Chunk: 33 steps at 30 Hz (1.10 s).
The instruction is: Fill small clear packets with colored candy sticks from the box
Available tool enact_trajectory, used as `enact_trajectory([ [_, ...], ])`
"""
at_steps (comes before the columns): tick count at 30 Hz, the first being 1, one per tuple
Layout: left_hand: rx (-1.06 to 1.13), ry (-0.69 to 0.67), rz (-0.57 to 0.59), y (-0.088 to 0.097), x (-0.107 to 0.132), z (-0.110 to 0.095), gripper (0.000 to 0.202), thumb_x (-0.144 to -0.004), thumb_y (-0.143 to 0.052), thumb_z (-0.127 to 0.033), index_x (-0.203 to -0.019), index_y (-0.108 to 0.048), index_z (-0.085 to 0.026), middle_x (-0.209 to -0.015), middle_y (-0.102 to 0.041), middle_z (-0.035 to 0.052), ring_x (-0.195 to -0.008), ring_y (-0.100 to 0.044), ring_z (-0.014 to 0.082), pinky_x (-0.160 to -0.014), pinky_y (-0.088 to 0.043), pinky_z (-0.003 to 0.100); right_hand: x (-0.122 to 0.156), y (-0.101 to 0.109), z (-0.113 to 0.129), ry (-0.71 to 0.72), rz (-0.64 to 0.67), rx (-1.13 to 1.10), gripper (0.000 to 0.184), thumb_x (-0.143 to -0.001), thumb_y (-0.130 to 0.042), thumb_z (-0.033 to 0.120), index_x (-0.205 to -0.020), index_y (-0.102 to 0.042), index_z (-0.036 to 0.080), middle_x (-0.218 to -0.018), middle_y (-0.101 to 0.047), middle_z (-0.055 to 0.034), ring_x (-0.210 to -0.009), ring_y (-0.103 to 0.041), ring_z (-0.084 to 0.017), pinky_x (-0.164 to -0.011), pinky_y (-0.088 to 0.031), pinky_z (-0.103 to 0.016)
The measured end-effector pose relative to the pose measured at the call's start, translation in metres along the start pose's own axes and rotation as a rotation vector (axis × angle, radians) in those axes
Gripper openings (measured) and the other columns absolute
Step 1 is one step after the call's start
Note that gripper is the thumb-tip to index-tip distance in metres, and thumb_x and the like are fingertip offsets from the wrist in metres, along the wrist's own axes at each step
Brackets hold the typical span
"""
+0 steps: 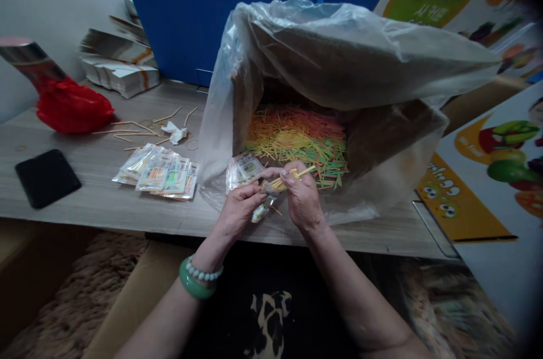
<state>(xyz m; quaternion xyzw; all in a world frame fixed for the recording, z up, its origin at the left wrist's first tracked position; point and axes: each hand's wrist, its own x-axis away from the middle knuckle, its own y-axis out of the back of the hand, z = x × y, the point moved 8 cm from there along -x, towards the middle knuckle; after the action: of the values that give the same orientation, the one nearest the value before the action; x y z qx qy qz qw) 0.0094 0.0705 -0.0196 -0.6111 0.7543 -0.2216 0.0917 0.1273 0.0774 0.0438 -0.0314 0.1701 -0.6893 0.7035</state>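
My left hand (pixel 240 207) pinches a small clear plastic packet (pixel 268 188) near the front edge of the table. Yellow sticks (pixel 309 171) are gripped between the thumb and fingers of my right hand (pixel 304 204), their left ends at the packet's mouth; whether they are inside it I cannot tell. Just beyond both hands lies a heap of thin orange, yellow and green sticks (pixel 292 135) in a carton lined with clear plastic (pixel 322 62). A stack of flat printed packets (pixel 245 171) rests beside my left fingers. Below my hands lies another small packet (pixel 259 212), partly hidden.
Filled packets (pixel 159 173) lie left of the carton, near a black phone (pixel 47 178). Behind them are loose tan sticks (pixel 138 132), crumpled white paper (pixel 175 132), a red plastic bag (pixel 74 106) and stacked white cards (pixel 121 73). Printed boxes (pixel 487 172) stand right.
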Motion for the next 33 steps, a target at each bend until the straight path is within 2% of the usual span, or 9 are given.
enact_trajectory([
  [7, -0.051, -0.021, -0.003, 0.004, 0.001, -0.002, 0.025, -0.067, -0.082, -0.033, -0.083, -0.078, -0.014, -0.077, -0.071, 0.0043, -0.070, -0.058, 0.0138, -0.068, -0.042, 0.026, 0.002, 0.004, 0.003, 0.039, -0.037, 0.015, 0.016, -0.090, -0.056, 0.035, -0.084, -0.046, 0.024, -0.090, -0.074, -0.0018, -0.088, -0.068, -0.018, -0.080, -0.051, -0.033],
  [13, -0.362, -0.194, -0.024, -0.002, 0.004, -0.017, 0.017, -0.076, -0.071, -0.030, -0.084, -0.078, -0.017, -0.081, -0.071, 0.0044, -0.079, -0.059, 0.0182, -0.075, -0.042, 0.030, -0.002, -0.005, -0.015, -0.094, 0.071, -0.030, 0.015, -0.084, -0.061, 0.032, -0.079, -0.050, 0.023, -0.085, -0.074, -0.0019, -0.079, -0.066, -0.017, -0.076, -0.050, -0.030],
  [16, -0.519, -0.279, -0.007, -0.012, 0.002, -0.022, 0.017, -0.080, -0.066, -0.030, -0.073, -0.074, -0.017, -0.072, -0.065, 0.0030, -0.074, -0.055, 0.0168, -0.072, -0.040, 0.030, -0.002, -0.013, -0.027, -0.166, 0.119, -0.051, 0.017, -0.083, -0.062, 0.033, -0.078, -0.050, 0.022, -0.091, -0.074, -0.0034, -0.082, -0.066, -0.017, -0.080, -0.049, -0.031],
  [18, -0.563, -0.296, 0.003, -0.016, -0.002, -0.020, 0.028, -0.083, -0.063, -0.033, -0.062, -0.066, -0.015, -0.065, -0.057, 0.0013, -0.067, -0.049, 0.0147, -0.067, -0.037, 0.029, -0.004, -0.014, -0.031, -0.177, 0.108, -0.058, 0.020, -0.082, -0.064, 0.035, -0.077, -0.050, 0.022, -0.094, -0.074, -0.0037, -0.085, -0.065, -0.018, -0.084, -0.049, -0.032],
  [20, -0.523, -0.281, 0.031, -0.017, -0.007, -0.016, 0.033, -0.086, -0.060, -0.037, -0.061, -0.063, -0.015, -0.066, -0.056, 0.0016, -0.069, -0.048, 0.0145, -0.066, -0.037, 0.028, -0.006, -0.012, -0.031, -0.156, 0.085, -0.040, 0.022, -0.082, -0.065, 0.038, -0.078, -0.051, 0.022, -0.097, -0.074, -0.0036, -0.087, -0.065, -0.018, -0.087, -0.049, -0.032],
  [24, -0.233, -0.144, 0.119, -0.017, -0.017, -0.003, 0.033, -0.085, -0.063, -0.046, -0.086, -0.072, -0.014, -0.081, -0.065, 0.0047, -0.080, -0.056, 0.0167, -0.071, -0.042, 0.027, -0.013, -0.007, -0.023, -0.115, 0.126, 0.113, 0.021, -0.084, -0.064, 0.042, -0.086, -0.064, 0.021, -0.106, -0.072, -0.0050, -0.099, -0.064, -0.019, -0.094, -0.046, -0.033],
  [27, -0.050, -0.040, 0.110, -0.017, -0.023, 0.004, 0.032, -0.078, -0.072, -0.046, -0.087, -0.072, -0.014, -0.081, -0.067, 0.0038, -0.074, -0.057, 0.0145, -0.069, -0.044, 0.026, -0.022, 0.000, -0.013, -0.062, 0.122, 0.136, 0.023, -0.085, -0.061, 0.043, -0.089, -0.070, 0.022, -0.111, -0.070, -0.0050, -0.107, -0.062, -0.020, -0.098, -0.045, -0.034],
  [30, 0.071, -0.008, 0.074, -0.018, -0.028, 0.005, 0.033, -0.073, -0.077, -0.044, -0.088, -0.072, -0.015, -0.081, -0.069, 0.0034, -0.072, -0.060, 0.0141, -0.070, -0.047, 0.027, -0.033, 0.017, -0.006, -0.010, 0.023, 0.108, 0.023, -0.084, -0.060, 0.041, -0.086, -0.071, 0.022, -0.105, -0.072, -0.0056, -0.105, -0.063, -0.021, -0.098, -0.046, -0.036],
  [33, 0.105, -0.057, 0.031, -0.014, -0.032, -0.001, 0.033, -0.073, -0.077, -0.043, -0.089, -0.073, -0.015, -0.081, -0.070, 0.0037, -0.071, -0.060, 0.0137, -0.069, -0.048, 0.026, -0.036, 0.045, 0.002, 0.072, -0.153, 0.141, 0.023, -0.084, -0.057, 0.039, -0.090, -0.070, 0.021, -0.101, -0.071, -0.0056, -0.099, -0.064, -0.020, -0.096, -0.047, -0.037],
])
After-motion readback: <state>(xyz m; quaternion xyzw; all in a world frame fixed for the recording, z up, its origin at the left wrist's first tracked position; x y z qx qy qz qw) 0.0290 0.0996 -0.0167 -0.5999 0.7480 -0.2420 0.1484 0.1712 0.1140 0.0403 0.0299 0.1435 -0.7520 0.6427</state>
